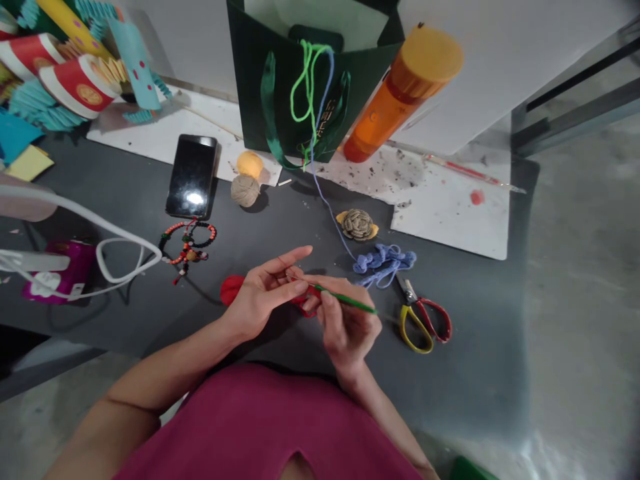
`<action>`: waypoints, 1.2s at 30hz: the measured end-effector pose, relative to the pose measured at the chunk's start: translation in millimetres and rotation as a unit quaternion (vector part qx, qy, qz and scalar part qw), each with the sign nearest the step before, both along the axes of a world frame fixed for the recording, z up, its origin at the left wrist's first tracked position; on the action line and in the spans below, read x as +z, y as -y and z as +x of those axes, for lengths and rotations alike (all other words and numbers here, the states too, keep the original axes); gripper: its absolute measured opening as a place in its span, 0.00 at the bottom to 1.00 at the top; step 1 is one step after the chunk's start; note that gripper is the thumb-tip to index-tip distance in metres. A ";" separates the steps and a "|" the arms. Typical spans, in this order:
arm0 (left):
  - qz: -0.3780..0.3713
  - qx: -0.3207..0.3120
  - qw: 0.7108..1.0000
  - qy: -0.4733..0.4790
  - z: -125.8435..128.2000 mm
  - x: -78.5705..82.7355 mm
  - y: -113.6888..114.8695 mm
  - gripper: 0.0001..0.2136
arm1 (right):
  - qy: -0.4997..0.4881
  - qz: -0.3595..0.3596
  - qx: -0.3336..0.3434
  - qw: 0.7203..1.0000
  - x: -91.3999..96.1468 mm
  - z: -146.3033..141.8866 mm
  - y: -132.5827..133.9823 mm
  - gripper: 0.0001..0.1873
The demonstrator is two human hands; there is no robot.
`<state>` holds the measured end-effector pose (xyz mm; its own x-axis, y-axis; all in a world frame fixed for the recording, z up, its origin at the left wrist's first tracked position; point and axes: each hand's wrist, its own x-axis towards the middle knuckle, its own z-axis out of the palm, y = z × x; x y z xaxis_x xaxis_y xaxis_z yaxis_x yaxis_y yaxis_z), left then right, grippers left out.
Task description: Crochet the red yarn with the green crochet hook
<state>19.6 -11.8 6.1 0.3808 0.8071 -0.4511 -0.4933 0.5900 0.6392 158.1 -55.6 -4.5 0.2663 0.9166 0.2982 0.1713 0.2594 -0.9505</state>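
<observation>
My right hand (347,327) is closed round a crochet hook with a green handle (353,303), its tip pointing left toward my other hand. My left hand (267,290) pinches red crochet work (306,305) between thumb and fingers, its index finger stretched out. Most of the red piece is hidden by my fingers. Behind my left hand a ball of red yarn (231,289) rests on the grey table. Blue-violet yarn (384,261) lies in a loose heap right of my hands. Near it are scissors (423,320) with one yellow and one red handle, and a brown crocheted flower (357,225).
A dark green paper bag (295,100) with green and blue yarn hanging over it stands at the back, beside an orange bottle (400,97). A phone (193,177), beaded bracelets (187,247), small yarn balls (245,191) and a white cable (125,233) lie left.
</observation>
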 end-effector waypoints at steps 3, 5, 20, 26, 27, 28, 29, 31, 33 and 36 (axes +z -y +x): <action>-0.015 0.010 1.000 0.015 1.2 -0.8 -1.0 0.24 | 0.138 0.100 -0.006 0.985 -4.5 2.7 -1.0 0.17; -0.039 0.006 0.998 0.042 1.8 -1.1 -1.8 0.23 | 0.144 0.112 -0.017 0.983 -6.7 2.9 -0.8 0.20; -0.064 -0.024 0.993 0.099 -1.4 -3.4 -3.4 0.23 | 0.013 -0.034 -0.121 0.992 -10.6 6.0 10.2 0.05; -0.073 -0.065 0.991 0.094 -3.0 -5.9 -4.0 0.21 | -0.101 -0.125 -0.074 0.984 -9.2 9.1 0.5 0.10; -0.073 -0.072 0.990 0.094 -3.4 -6.5 -4.3 0.21 | -0.158 -0.140 -0.050 0.976 -7.1 8.8 -2.3 0.11; -0.071 -0.079 0.990 0.095 -3.7 -7.0 -4.5 0.20 | -0.206 -0.159 -0.030 0.965 -4.8 8.2 -4.9 0.11; -0.068 -0.086 0.989 0.096 -3.8 -7.4 -4.6 0.20 | -0.234 -0.174 -0.014 0.956 -2.5 7.5 -7.0 0.11; -0.062 -0.095 0.989 0.095 -3.5 -7.2 -3.9 0.22 | -0.271 -0.188 0.007 0.944 1.4 5.5 -9.2 0.12; -0.042 -0.097 0.992 0.070 -3.1 -5.3 -1.7 0.23 | -0.277 -0.183 0.021 0.943 4.1 2.7 -8.8 0.13; 0.075 -0.059 0.992 -0.088 -4.0 0.0 3.5 0.24 | -0.256 -0.162 0.030 0.952 5.9 -1.8 -7.0 0.12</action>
